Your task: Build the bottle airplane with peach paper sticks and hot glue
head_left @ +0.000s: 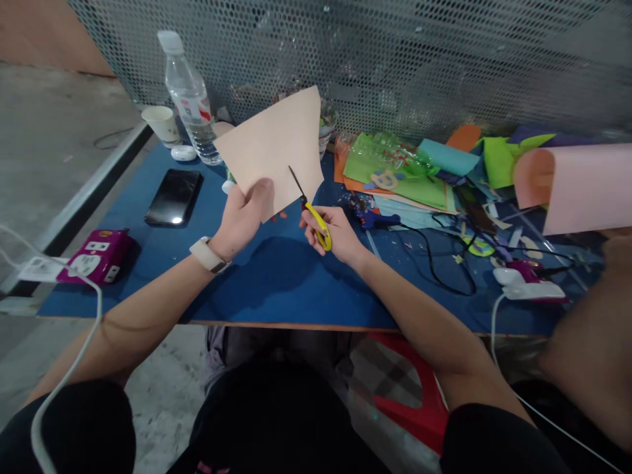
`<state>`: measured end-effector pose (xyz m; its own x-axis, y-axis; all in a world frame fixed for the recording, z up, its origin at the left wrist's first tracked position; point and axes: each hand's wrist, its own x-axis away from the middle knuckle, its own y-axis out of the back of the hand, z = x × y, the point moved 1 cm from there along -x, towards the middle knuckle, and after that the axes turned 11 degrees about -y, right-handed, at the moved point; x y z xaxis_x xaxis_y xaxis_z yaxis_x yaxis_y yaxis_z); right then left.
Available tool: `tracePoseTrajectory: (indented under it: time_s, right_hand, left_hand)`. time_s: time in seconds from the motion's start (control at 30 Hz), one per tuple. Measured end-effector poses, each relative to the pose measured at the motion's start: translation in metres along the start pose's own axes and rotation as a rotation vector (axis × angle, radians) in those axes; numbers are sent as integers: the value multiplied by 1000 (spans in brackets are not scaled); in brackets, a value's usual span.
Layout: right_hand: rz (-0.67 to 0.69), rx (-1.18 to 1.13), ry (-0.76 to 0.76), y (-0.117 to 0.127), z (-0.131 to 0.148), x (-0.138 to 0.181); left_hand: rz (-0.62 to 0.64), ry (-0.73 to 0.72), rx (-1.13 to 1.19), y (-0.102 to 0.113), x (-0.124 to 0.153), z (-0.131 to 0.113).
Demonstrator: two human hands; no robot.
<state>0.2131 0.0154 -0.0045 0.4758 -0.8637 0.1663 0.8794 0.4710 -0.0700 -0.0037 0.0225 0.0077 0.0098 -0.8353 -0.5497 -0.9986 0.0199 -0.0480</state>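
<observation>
My left hand [248, 214] is closed on the lower left edge of a pale peach sheet of paper [276, 151], thumb on top, the sheet held up above the table. In my right hand [338, 234] is a pair of yellow-handled scissors [318, 224], my fingers wrapped round the handles. The dark blade lies over the paper's lower part, pointing up and left. Whether the second blade is behind the sheet I cannot tell. A white watch band sits on my left wrist.
On the blue table [276, 289] are a phone [174, 197], a water bottle [190, 99], a paper cup [162, 125] and a purple box [99, 255]. To the right lie coloured sheets [363, 164], a blue glue gun [378, 219] and cables. Another person's arm [592, 342] is at far right.
</observation>
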Motion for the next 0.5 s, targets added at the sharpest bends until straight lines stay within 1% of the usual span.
tracePoseTrajectory:
  time_s: [0.13, 0.3, 0.5]
  right_hand:
    - [-4, 13, -16, 0, 0, -1]
    - [-9, -23, -8, 0, 0, 0]
    - [52, -68, -25, 3, -5, -2]
  left_hand:
    - [-75, -7, -5, 0, 1, -2]
    - [-92, -2, -10, 2, 0, 5]
    - [-115, -6, 6, 0, -1, 7]
